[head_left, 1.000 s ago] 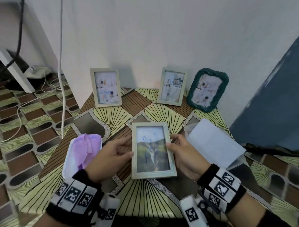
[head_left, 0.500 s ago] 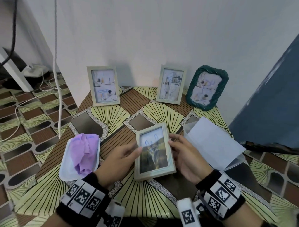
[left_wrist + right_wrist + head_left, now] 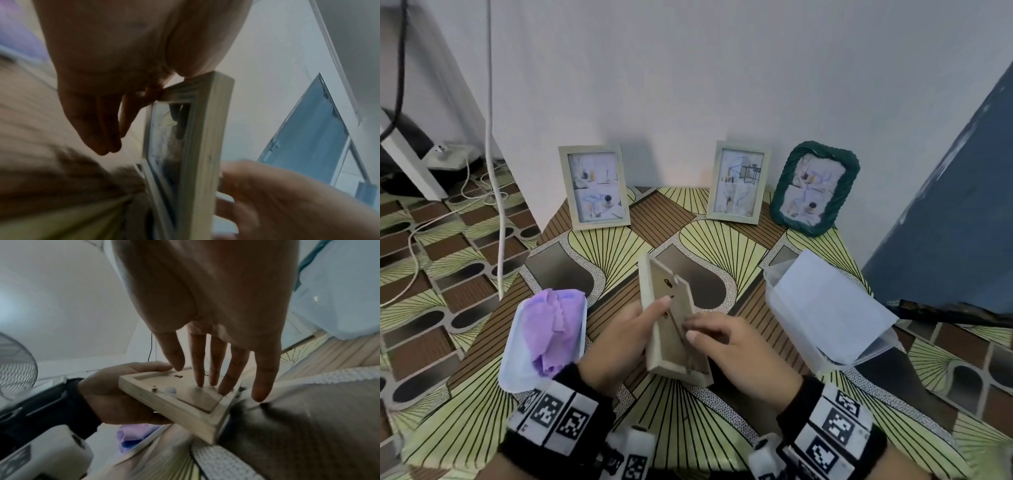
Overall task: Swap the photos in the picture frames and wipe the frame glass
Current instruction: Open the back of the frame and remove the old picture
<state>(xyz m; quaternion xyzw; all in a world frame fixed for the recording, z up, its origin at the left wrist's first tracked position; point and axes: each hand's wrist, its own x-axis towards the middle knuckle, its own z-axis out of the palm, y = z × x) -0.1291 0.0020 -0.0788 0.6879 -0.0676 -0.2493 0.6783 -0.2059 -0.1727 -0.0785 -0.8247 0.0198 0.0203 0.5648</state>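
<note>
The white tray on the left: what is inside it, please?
Inside the white tray lies a crumpled purple cloth, covering most of the bottom. Whether anything lies under the cloth cannot be seen.

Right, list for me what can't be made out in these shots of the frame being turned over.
- Photo in the held frame: faces away in the head view; blurred and seen edge-on in the left wrist view.
- Back clips: too small to tell whether they are open or closed.
- Left hand fingers: behind the frame in the head view.
- Contents of the clear box: covered by white paper.
- Purple cloth: cut off by the left wrist view's edge.
</note>
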